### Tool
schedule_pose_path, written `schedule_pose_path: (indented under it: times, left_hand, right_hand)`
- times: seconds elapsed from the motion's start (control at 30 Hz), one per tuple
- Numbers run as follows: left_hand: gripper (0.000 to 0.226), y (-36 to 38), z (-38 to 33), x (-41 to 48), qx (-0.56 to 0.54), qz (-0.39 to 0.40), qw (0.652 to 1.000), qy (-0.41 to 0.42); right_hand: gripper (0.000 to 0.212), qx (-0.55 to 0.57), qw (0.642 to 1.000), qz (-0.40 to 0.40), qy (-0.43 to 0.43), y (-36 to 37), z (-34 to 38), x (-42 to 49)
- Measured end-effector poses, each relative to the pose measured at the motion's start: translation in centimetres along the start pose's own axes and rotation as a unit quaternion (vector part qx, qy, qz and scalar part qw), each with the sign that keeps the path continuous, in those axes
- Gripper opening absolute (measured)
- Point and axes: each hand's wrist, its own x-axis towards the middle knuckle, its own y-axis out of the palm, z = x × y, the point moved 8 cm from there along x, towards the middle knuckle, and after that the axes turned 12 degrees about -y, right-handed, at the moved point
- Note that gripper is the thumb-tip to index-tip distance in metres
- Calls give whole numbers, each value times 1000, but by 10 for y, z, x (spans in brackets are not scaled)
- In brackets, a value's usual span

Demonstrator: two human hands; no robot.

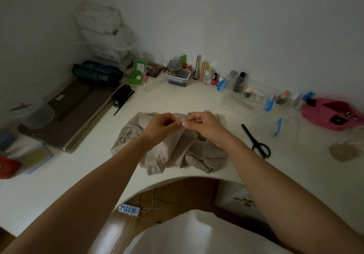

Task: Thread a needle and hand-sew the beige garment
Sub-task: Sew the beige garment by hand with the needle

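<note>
The beige garment (177, 151) lies crumpled on the white table (98, 165), straight in front of me. Both hands hover just above its far edge, fingertips almost meeting. My left hand (161, 125) has thumb and forefinger pinched together, and my right hand (201, 123) pinches the same way opposite it. What they pinch is too thin to make out in this dim light; no needle or thread shows clearly.
Black scissors (256, 141) lie to the right of the garment. Clear plastic boxes (246, 98) and small bottles (214, 79) line the back edge. A pink pouch (331, 114) sits far right. A black stapler (122, 95) and brown boards (78, 116) are on the left.
</note>
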Motion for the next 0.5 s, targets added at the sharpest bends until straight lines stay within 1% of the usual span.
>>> schedule_pose_path:
  times: [0.17, 0.3, 0.4, 0.43, 0.5]
  left_hand:
    - [17, 2, 2, 0, -21, -2, 999, -24]
    - [15, 0, 4, 0, -58, -4, 998, -30]
    - [15, -3, 6, -1, -88, -12, 995, -43]
    - [15, -4, 6, -2, -99, -17, 994, -46]
    - [15, -6, 5, -3, -118, -25, 991, -48]
  right_hand:
    - [12, -5, 1000, -11, 1, -3, -1, 0]
    - [9, 3, 1000, -11, 1, -3, -1, -1]
    - [18, 7, 999, -33, 23, -6, -4, -1]
    - [20, 16, 998, -44, 34, -8, -6, -2]
    - [23, 67, 994, -69, 50, -12, -9, -1]
